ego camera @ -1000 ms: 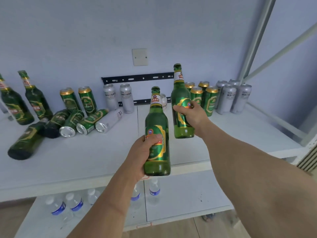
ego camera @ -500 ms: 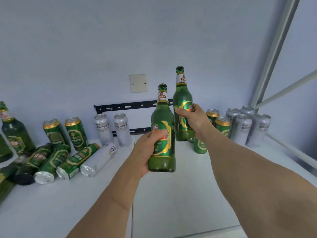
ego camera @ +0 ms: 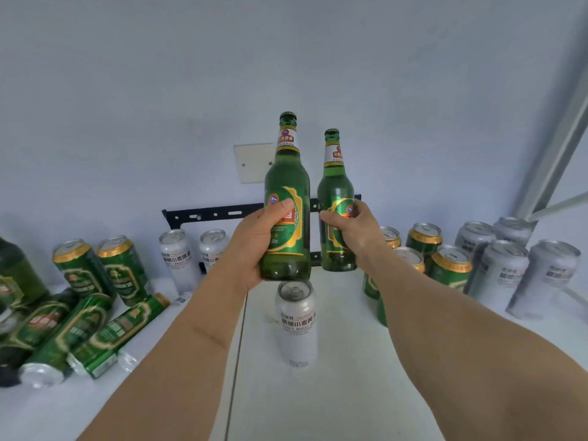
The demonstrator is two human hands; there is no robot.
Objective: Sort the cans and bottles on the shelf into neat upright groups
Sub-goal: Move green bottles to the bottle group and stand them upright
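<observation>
Raised higher, 2 capped green bottles (ego camera: pixel 286 198) in hands.

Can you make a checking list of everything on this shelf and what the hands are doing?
Surface: white shelf board, seam down the middle.
Job's things: two green glass bottles, one in the left hand, one in the right hand, both upright, off the shelf. White can upright below them. Green cans and silver cans upright at right.
Clutter: green cans lying on their sides at left.
Hands: each shut on a bottle.
Cables: nothing seen.
Surroundings: pale wall, blank wall plate, black metal bracket, white shelf post.
</observation>
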